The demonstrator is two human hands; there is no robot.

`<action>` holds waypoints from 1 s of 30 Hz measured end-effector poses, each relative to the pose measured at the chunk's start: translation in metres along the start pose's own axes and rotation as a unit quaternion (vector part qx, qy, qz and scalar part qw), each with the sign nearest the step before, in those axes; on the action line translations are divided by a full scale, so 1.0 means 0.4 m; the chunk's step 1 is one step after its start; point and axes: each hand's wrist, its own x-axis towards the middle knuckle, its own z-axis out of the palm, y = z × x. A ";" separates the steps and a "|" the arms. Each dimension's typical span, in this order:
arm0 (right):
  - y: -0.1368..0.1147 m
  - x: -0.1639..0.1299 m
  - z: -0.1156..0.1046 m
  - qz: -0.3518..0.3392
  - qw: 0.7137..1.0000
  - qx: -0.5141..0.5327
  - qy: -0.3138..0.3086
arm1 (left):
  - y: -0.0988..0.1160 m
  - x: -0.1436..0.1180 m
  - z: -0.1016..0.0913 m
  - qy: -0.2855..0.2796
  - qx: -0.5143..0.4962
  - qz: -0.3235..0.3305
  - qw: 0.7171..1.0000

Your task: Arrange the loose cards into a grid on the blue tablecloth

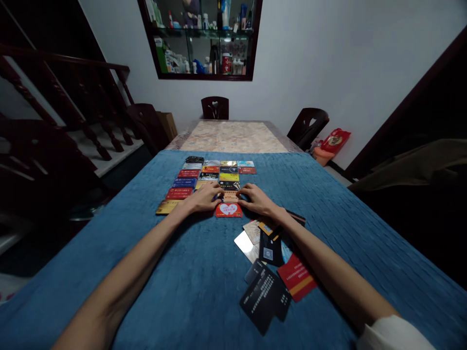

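Note:
Several plastic cards lie in neat rows (215, 176) on a blue cloth (175, 272) that covers the table. My left hand (204, 198) and my right hand (256, 199) rest flat at the near end of the rows, fingertips touching a pale orange VIP card (229, 196) between them. A red card with a white heart (228, 210) lies just below that card. Whether either hand grips a card I cannot tell. Under my right forearm a loose heap of cards (268, 265) is spread out: black, red, silver and beige ones.
Beyond the blue cloth the table (233, 136) shows a patterned top. Dark chairs (215, 107) stand at the far end and far right. A dark wooden stair railing (65, 97) runs along the left. A wall cabinet (202, 39) holds bottles.

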 end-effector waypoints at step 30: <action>-0.007 -0.257 -0.212 -0.033 0.999 0.012 -0.019 | 0.232 0.039 0.004 0.072 -0.070 0.144 0.984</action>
